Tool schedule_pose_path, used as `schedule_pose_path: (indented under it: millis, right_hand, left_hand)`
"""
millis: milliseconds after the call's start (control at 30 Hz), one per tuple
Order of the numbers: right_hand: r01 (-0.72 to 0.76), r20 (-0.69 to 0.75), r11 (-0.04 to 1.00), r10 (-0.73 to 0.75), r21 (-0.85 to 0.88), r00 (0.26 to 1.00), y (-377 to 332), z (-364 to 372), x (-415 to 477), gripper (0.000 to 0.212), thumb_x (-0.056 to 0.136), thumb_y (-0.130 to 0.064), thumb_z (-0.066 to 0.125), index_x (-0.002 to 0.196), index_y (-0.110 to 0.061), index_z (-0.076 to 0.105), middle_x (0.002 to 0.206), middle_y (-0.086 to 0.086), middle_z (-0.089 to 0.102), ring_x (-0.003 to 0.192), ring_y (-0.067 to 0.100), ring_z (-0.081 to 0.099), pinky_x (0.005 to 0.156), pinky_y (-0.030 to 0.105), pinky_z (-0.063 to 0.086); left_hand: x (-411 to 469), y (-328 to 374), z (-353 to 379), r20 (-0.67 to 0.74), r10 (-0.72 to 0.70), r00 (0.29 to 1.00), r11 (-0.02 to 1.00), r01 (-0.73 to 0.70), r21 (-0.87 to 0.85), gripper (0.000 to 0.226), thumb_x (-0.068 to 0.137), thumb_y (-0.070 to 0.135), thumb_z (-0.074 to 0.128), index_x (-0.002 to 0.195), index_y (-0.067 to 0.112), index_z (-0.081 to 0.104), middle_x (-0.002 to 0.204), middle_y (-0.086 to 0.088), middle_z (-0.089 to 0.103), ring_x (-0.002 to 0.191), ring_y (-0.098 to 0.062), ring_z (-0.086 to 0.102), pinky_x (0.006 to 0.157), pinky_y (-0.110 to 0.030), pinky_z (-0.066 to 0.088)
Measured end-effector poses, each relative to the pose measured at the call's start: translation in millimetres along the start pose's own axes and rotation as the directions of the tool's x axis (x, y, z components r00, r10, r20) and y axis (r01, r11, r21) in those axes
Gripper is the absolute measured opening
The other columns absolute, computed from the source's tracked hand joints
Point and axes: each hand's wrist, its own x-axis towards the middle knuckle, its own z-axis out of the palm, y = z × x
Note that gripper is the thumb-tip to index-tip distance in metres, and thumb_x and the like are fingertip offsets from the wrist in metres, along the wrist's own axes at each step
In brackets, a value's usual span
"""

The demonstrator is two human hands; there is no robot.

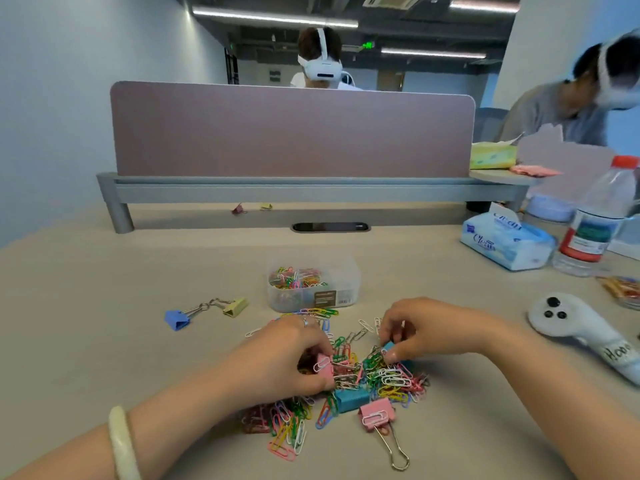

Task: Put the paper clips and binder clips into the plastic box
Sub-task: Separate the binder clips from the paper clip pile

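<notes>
A heap of coloured paper clips (388, 375) lies on the beige desk in front of me, mixed with binder clips. My left hand (287, 355) is closed on a pink binder clip (325, 367) at the heap's left side. At the heap's right side, my right hand (419, 327) pinches a blue binder clip (389, 347). A teal binder clip (351, 399) and another pink one (375, 412) lie nearer to me. The clear plastic box (313, 285), partly filled with paper clips, stands just beyond the heap.
A blue binder clip (177, 319) and a yellow one (236, 306) lie linked at the left. A white controller (571, 323), tissue pack (505, 242) and water bottle (595, 223) stand at the right. A pink divider (291, 133) rises behind, with two small clips (251, 207) under it. Two people sit beyond.
</notes>
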Motion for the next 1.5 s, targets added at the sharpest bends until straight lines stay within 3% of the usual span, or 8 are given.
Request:
schedule_pose_path:
  millis: [167, 300, 667, 767, 1067, 1233, 1400, 1500]
  right_hand:
    - [0.032, -0.070, 0.999, -0.031, 0.009, 0.997, -4.0, 6.0, 3.2, 0.025, 0.073, -0.037, 0.073, 0.093, -0.025, 0.067, 0.087, -0.010, 0.059, 0.076, 0.004, 0.055, 0.073, 0.025, 0.047]
    - [0.091, -0.143, 0.996, -0.087, 0.018, 0.986, -9.1, 11.0, 4.2, 0.025, 0.072, -0.033, 0.075, 0.091, -0.022, 0.063, 0.078, -0.014, 0.055, 0.068, 0.000, 0.050, 0.060, 0.010, 0.039]
    - [0.191, -0.301, 0.875, -0.055, 0.444, 0.952, -5.3, 12.9, 6.7, 0.024, 0.071, -0.015, 0.077, 0.072, -0.018, 0.053, 0.055, -0.021, 0.060, 0.052, 0.000, 0.054, 0.054, 0.015, 0.046]
    - [0.206, -0.359, 0.854, -0.024, 0.478, 0.933, -7.0, 16.4, 10.0, 0.020, 0.073, -0.013, 0.074, 0.074, -0.014, 0.055, 0.059, -0.011, 0.061, 0.052, 0.001, 0.057, 0.054, 0.016, 0.046]
    - [0.233, -0.450, 0.782, 0.066, 0.577, 0.891, -8.1, 25.6, 15.4, 0.013, 0.079, -0.013, 0.068, 0.083, -0.009, 0.056, 0.079, 0.003, 0.068, 0.065, 0.012, 0.069, 0.063, 0.027, 0.055]
    - [0.260, -0.480, 0.744, 0.092, 0.615, 0.873, -10.5, 30.5, 17.7, 0.013, 0.081, -0.010, 0.066, 0.089, -0.016, 0.057, 0.084, 0.002, 0.063, 0.067, 0.014, 0.066, 0.055, 0.016, 0.052]
    - [0.276, -0.463, 0.725, 0.066, 0.631, 0.884, -11.9, 30.7, 21.1, 0.012, 0.082, -0.011, 0.064, 0.088, -0.021, 0.066, 0.083, -0.003, 0.068, 0.060, -0.001, 0.063, 0.055, 0.014, 0.051]
    - [0.302, -0.452, 0.738, 0.005, 0.604, 0.892, -26.3, 22.4, 27.5, 0.014, 0.082, -0.007, 0.064, 0.080, -0.020, 0.068, 0.078, -0.002, 0.071, 0.062, -0.001, 0.065, 0.059, 0.017, 0.054]
  left_hand:
    - [-2.7, 0.6, 6.1, -0.107, 0.001, 0.994, 0.995, -0.012, -0.103, 0.025, 0.078, 0.032, 0.064, 0.101, 0.030, 0.055, 0.093, 0.017, 0.059, 0.088, -0.001, 0.050, 0.076, -0.017, 0.041]
    - [-1.3, 1.1, 8.3, -0.089, 0.046, 0.995, 0.991, -0.057, -0.123, 0.031, 0.082, 0.021, 0.061, 0.108, 0.034, 0.051, 0.084, 0.030, 0.038, 0.078, 0.014, 0.042, 0.068, -0.004, 0.031]
    - [-3.0, -10.8, 3.5, -0.051, -0.040, 0.998, 0.940, 0.020, -0.341, 0.028, 0.064, 0.030, 0.079, 0.090, 0.027, 0.071, 0.091, 0.012, 0.053, 0.080, -0.002, 0.053, 0.070, -0.009, 0.039]
    - [-4.0, -10.9, 2.7, -0.041, -0.035, 0.999, 0.918, 0.016, -0.396, 0.025, 0.066, 0.025, 0.079, 0.089, 0.019, 0.072, 0.094, 0.003, 0.056, 0.068, -0.002, 0.055, 0.065, -0.010, 0.043]
    - [-6.1, -11.1, 4.7, -0.143, 0.004, 0.990, 0.952, -0.048, -0.302, 0.017, 0.077, 0.033, 0.063, 0.083, 0.019, 0.072, 0.086, -0.001, 0.070, 0.081, -0.007, 0.061, 0.077, -0.033, 0.050]
    - [-7.0, -8.2, 1.5, -0.192, -0.124, 0.974, 0.911, 0.035, -0.410, 0.011, 0.080, 0.023, 0.065, 0.070, 0.021, 0.070, 0.077, 0.002, 0.070, 0.074, -0.007, 0.063, 0.075, -0.030, 0.052]
    - [-13.1, -9.9, -24.1, -0.231, -0.358, 0.905, 0.728, 0.115, -0.676, 0.018, 0.080, 0.013, 0.064, 0.065, 0.021, 0.069, 0.058, 0.011, 0.068, 0.057, 0.001, 0.059, 0.059, -0.015, 0.048]
    - [-26.3, -24.2, -45.8, -0.295, -0.406, 0.865, 0.755, 0.135, -0.642, 0.018, 0.079, 0.013, 0.065, 0.065, 0.022, 0.069, 0.059, 0.009, 0.069, 0.058, -0.002, 0.059, 0.057, -0.014, 0.047]
